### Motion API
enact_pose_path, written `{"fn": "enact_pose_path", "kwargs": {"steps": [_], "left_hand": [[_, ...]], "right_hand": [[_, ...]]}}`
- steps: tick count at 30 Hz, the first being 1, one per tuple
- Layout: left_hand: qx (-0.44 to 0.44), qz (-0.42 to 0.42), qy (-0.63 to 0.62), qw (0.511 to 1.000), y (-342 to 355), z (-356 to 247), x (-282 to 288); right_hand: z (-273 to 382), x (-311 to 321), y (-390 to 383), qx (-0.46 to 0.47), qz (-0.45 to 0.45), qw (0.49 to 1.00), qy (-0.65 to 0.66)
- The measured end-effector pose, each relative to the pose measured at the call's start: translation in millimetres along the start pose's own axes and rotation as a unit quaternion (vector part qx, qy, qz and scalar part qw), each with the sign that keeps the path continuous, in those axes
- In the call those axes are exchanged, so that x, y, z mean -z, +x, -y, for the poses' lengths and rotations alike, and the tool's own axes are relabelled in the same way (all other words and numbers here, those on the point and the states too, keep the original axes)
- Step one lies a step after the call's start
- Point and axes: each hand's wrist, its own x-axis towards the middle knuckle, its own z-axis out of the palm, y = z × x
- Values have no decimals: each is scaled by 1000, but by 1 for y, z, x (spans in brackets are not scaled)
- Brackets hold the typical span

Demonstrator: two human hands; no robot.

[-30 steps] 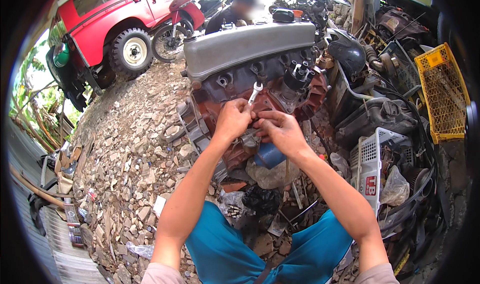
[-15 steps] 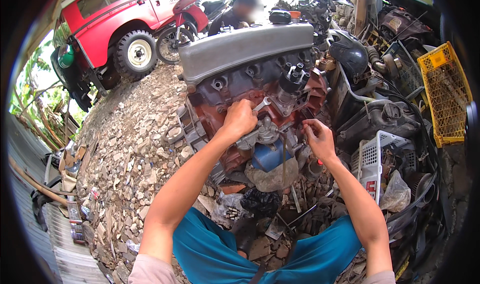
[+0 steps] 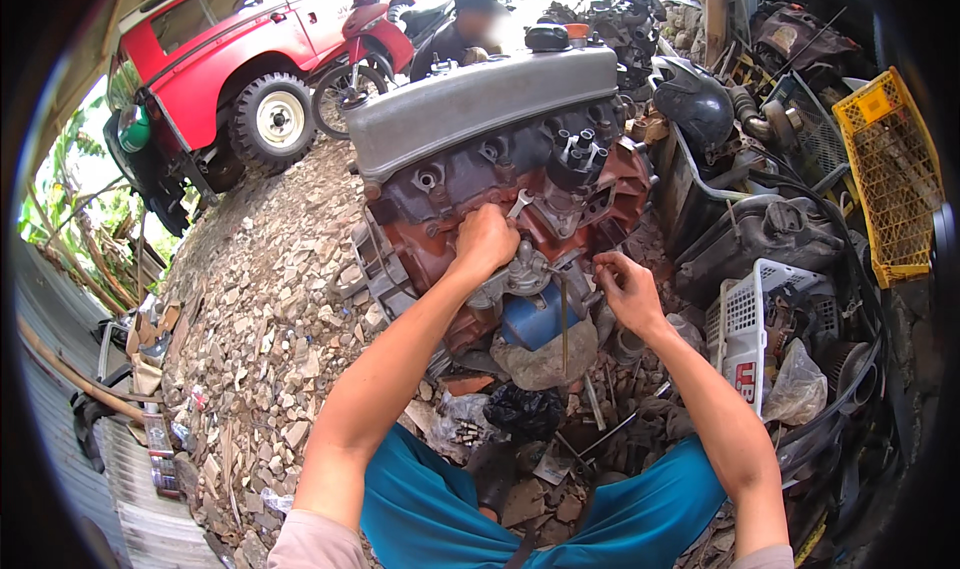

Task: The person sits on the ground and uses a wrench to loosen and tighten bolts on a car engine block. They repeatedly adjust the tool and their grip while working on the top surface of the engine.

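Observation:
A rusty reddish engine block [image 3: 420, 244] with a grey metal cover [image 3: 480, 104] on top stands on gravel in front of me. My left hand [image 3: 485, 241] is closed around a silver spanner [image 3: 519, 205] whose open end sticks up against the block's side. My right hand [image 3: 626, 287] is lower and to the right, fingers pinched on a thin dark rod-like tool [image 3: 565, 314] near the block's front. A blue part [image 3: 535, 319] sits under the block between my hands.
A red off-road car [image 3: 215, 64] and a red motorbike [image 3: 365, 44] stand at the back left. Another person [image 3: 465, 29] crouches behind the engine. Scrap parts, a white plastic basket [image 3: 745, 324] and a yellow crate [image 3: 885, 174] crowd the right side.
My right hand has left the spanner, moved down and to the right, and now pinches a thin tool. My left hand stays on the spanner at the block.

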Motion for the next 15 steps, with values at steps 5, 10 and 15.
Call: {"fn": "enact_pose_path", "kwargs": {"steps": [5,10,15], "left_hand": [[90,72,-81,990,13,4,-4],[169,112,-261,944,17,8,-5],[245,109,-377,887,19,-10,-2]], "right_hand": [[-8,-2,-1,23,3,1000,1],[-5,-6,-5,26,22,999,1],[-7,-6,-8,30,44,999,-7]]}}
